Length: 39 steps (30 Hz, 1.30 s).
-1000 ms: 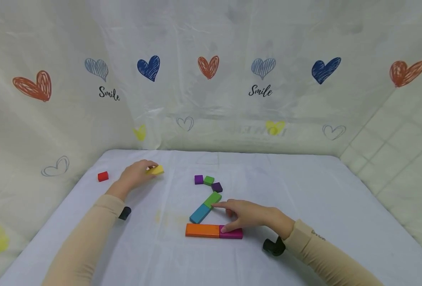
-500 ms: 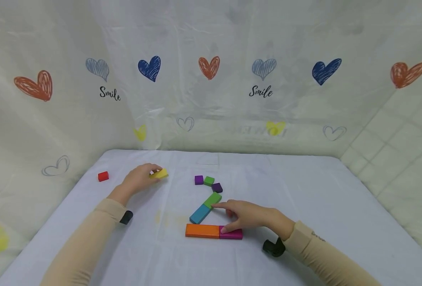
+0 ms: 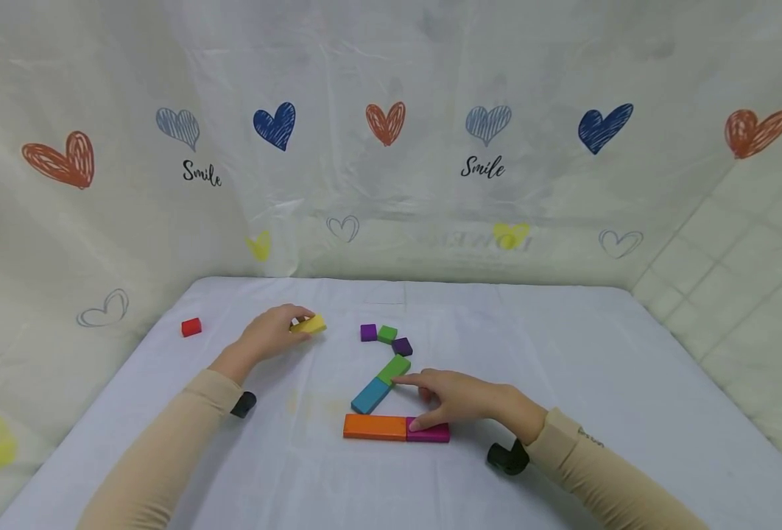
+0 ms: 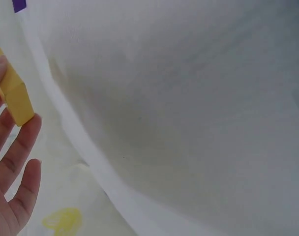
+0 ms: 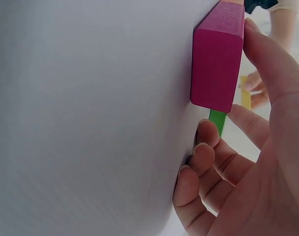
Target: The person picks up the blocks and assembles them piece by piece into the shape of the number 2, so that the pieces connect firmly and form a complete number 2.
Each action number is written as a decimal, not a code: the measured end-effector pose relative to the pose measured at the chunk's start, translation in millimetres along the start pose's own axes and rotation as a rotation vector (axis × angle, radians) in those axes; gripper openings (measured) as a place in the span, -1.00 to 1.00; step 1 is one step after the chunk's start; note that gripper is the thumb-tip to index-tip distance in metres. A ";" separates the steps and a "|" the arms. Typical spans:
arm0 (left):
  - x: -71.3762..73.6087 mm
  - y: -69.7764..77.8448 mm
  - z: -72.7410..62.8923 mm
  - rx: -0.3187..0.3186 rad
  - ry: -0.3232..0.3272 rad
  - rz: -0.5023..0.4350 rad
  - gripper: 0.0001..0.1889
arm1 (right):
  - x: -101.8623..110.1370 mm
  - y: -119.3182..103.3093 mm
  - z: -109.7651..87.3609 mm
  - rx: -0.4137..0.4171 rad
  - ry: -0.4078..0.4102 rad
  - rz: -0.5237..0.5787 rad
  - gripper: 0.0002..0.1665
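My left hand (image 3: 270, 335) pinches a yellow block (image 3: 311, 324) between thumb and fingers; the left wrist view shows that yellow block (image 4: 15, 93) against the fingertips. My right hand (image 3: 464, 397) rests low over the white table, thumb on the magenta block (image 3: 434, 434) and outstretched index finger at the light green block (image 3: 394, 368). Its other fingers bend down toward the tabletop in the right wrist view, beside the magenta block (image 5: 216, 69). An orange block (image 3: 374, 426) lies end to end with the magenta one. A blue block (image 3: 370, 397) joins the light green one diagonally.
Behind the diagonal pair, a purple cube (image 3: 368, 333), a green cube (image 3: 387, 335) and a dark purple cube (image 3: 402, 347) form a short curve. A red block (image 3: 191, 327) lies near the left table edge. A curtain (image 3: 431, 206) with hearts hangs behind the table.
My left hand has moved right and slightly nearer with the yellow block, toward the small cubes. The right hand and the blocks on the table stay put.
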State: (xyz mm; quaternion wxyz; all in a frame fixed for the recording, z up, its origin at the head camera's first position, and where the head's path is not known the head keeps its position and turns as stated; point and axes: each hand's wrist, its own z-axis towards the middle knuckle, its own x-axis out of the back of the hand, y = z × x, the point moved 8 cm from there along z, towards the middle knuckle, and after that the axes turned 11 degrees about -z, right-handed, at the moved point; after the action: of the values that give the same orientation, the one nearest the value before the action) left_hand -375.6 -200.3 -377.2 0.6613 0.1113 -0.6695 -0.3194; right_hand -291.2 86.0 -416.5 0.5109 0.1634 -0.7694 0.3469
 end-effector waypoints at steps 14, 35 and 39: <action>-11.5 7.8 4.4 0.015 -0.013 -0.010 -0.57 | 0.0 -1.1 -0.2 -0.005 -0.002 -0.004 -0.10; -25.8 21.5 17.0 0.035 -0.033 -0.028 -0.59 | -0.9 -0.8 0.9 0.007 -0.005 -0.019 -0.12; -28.5 22.6 18.6 0.034 -0.042 -0.023 -0.59 | -1.1 -0.6 -0.3 0.006 -0.005 -0.020 -0.12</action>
State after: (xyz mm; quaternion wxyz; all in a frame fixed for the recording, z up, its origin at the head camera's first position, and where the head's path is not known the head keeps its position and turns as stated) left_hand -384.3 -161.4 -385.9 0.6415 0.1234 -0.6872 -0.3180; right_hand -290.2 85.7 -417.2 0.5120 0.1735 -0.7678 0.3438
